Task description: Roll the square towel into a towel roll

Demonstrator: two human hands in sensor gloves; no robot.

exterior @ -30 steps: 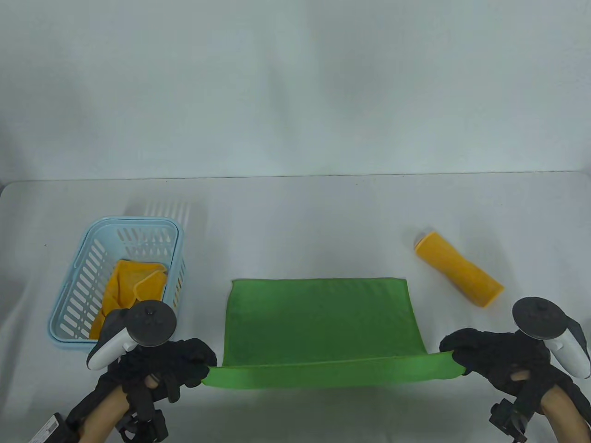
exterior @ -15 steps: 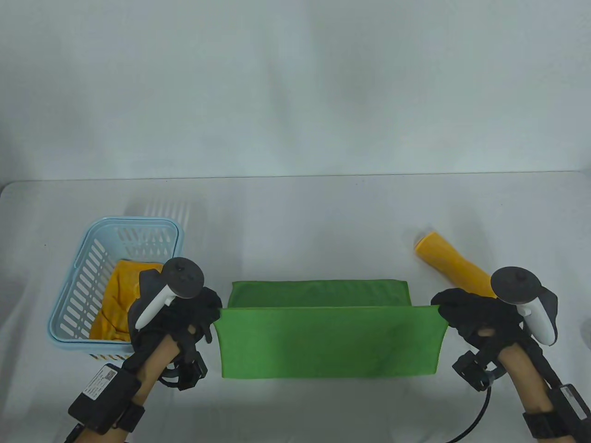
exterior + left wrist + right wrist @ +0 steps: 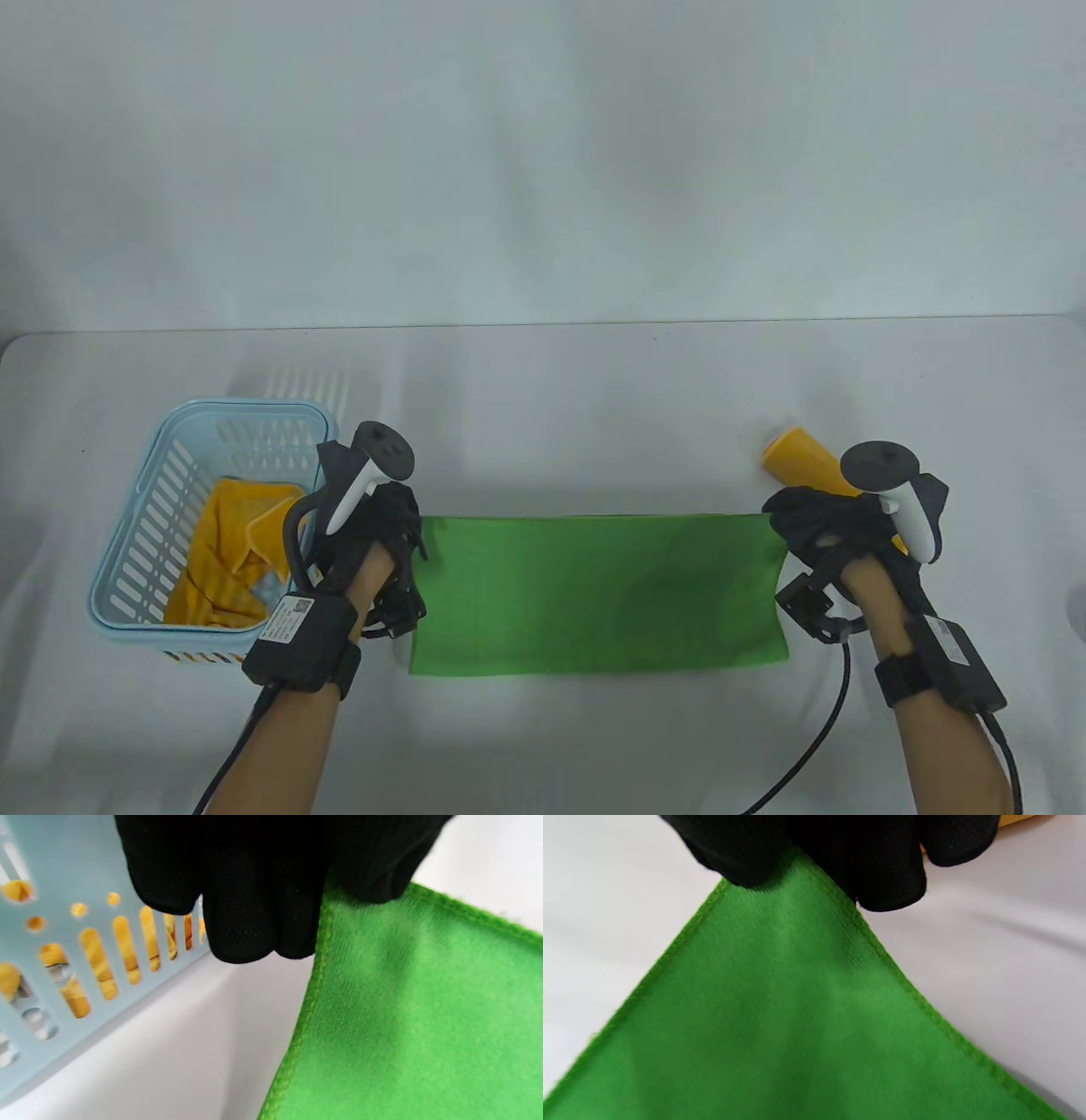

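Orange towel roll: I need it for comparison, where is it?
In the table view, the orange towel roll lies on the table's right, behind the right hand, beyond the green towel's far right corner.

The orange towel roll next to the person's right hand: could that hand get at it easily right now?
Probably yes. The orange towel roll lies just beyond the right hand with nothing between them, but that hand is pinching a corner of the green towel and must release it first.

Left hand (image 3: 386, 526) forward, fingers (image 3: 254, 899) curled, pinching cloth corner; right hand (image 3: 827, 531) level opposite, fingers (image 3: 882, 866) clamped likewise; forearms parallel, wrists straight, trackers riding on top.
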